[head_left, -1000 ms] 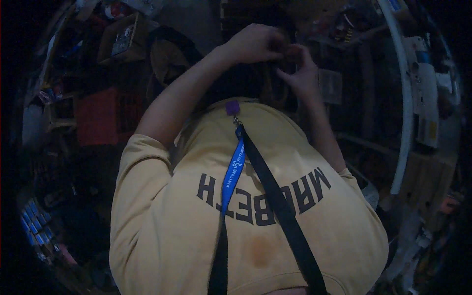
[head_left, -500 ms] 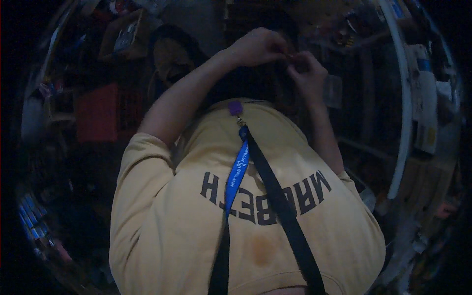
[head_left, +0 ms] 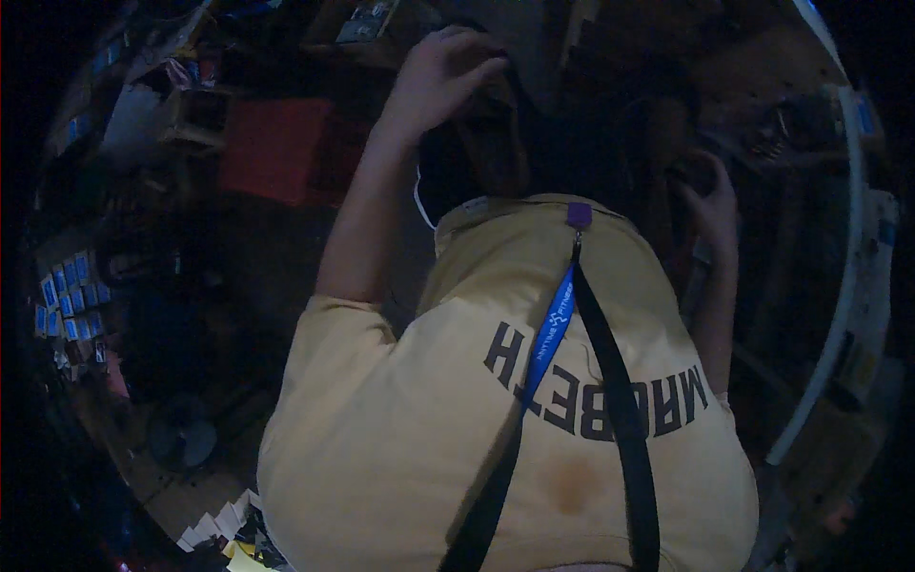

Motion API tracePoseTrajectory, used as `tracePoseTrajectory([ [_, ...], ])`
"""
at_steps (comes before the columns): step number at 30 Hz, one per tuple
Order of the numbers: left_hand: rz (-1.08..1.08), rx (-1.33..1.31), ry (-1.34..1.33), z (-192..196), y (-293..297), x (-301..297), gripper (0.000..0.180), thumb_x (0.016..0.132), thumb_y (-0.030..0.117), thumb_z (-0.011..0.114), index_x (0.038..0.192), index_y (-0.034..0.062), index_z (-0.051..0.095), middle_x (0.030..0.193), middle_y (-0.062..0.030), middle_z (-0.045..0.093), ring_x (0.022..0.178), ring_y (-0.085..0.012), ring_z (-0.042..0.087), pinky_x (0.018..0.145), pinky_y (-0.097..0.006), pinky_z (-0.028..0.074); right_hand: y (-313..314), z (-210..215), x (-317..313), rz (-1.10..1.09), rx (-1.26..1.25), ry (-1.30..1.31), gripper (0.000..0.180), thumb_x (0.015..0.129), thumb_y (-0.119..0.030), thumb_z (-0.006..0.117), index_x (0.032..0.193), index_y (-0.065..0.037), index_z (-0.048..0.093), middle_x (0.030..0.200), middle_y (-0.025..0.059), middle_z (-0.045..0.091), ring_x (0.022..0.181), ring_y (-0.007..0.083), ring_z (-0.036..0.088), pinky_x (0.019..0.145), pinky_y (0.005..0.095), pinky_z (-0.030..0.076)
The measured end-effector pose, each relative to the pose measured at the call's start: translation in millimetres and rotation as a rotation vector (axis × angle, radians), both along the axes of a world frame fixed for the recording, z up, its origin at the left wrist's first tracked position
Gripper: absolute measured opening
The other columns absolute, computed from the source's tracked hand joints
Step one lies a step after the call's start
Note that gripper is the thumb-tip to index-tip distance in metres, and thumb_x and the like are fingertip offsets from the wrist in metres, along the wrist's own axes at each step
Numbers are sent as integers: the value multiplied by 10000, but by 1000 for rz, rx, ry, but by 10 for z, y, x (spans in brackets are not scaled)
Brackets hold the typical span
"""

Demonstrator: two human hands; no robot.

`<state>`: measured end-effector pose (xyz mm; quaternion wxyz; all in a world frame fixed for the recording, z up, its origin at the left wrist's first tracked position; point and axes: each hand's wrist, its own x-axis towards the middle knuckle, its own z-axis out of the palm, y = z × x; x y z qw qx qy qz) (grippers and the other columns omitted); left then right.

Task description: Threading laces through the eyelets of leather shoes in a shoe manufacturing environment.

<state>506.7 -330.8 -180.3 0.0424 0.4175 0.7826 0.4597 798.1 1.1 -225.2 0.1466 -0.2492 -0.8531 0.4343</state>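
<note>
My left hand (head_left: pixel 446 81) is raised at the upper middle, its fingers bent and the thumb standing apart from them. Beside its fingertips runs a dark curved band (head_left: pixel 519 100), too dim to name; whether the two touch I cannot tell. Farther right and lower, my right hand (head_left: pixel 713 205) has its thumb and fingers spread in a C shape. Only darkness shows between them, and nothing held can be made out. Between my forearms hangs the lanyard (head_left: pixel 558 329), blue and black with a purple tab, over my yellow shirt (head_left: pixel 410 439).
To the left of my left forearm stands a red crate (head_left: pixel 276 148). Several small blue-and-white boxes (head_left: pixel 71 296) are stacked at the far left. A pale curved rail (head_left: pixel 843 276) runs along the right side. Wooden shelving (head_left: pixel 772 57) lies at the upper right, in dim light.
My hands, close together with fingertips meeting before, have come apart: the left went left and up, the right went right and down. The whole view has shifted too.
</note>
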Motion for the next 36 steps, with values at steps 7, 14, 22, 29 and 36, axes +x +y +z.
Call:
tracePoseTrajectory([
  [7, 87, -23, 79, -263, -25, 161, 349, 878, 260, 820, 1155, 59, 749, 1176, -107, 697, 1150, -265, 662, 1029, -376, 499, 640, -95, -47, 72, 9, 2, 476, 878, 19, 696, 1345, -54, 639, 1305, 93, 692, 1172, 191, 669, 1007, 335, 527],
  [14, 67, -153, 166, -513, 113, 92, 345, 867, 278, 824, 1149, 92, 756, 1198, -112, 694, 1103, -302, 661, 994, -395, 512, 564, 172, 46, 268, -151, -167, 483, 904, -73, 767, 1369, -68, 637, 1366, 81, 660, 1266, 200, 613, 1088, 350, 466],
  [22, 127, -106, 67, -454, 109, 282, 338, 848, 275, 829, 1138, 118, 758, 1189, -105, 698, 1073, -308, 661, 997, -391, 510, -69, 937, -221, 306, 367, 9, 540, 872, -88, 763, 1389, -59, 610, 1373, 135, 633, 1267, 275, 609, 1077, 383, 471],
  [29, 211, -99, 256, -693, 181, 411, 304, 848, 217, 796, 1138, 134, 765, 1157, -95, 709, 1081, -313, 662, 989, -409, 526, -961, 969, -500, 1034, -89, -418, 349, 891, -86, 715, 1234, -23, 712, 1141, 178, 721, 1080, 317, 704, 954, 374, 544],
  [36, 225, -58, 180, -575, 174, 450, 275, 840, 203, 802, 1097, 115, 765, 1112, -90, 719, 1114, -302, 663, 981, -405, 531, -1329, 786, -660, 1123, 53, 81, 422, 898, -69, 742, 1316, -50, 685, 1099, 134, 743, 981, 280, 724, 885, 346, 569],
])
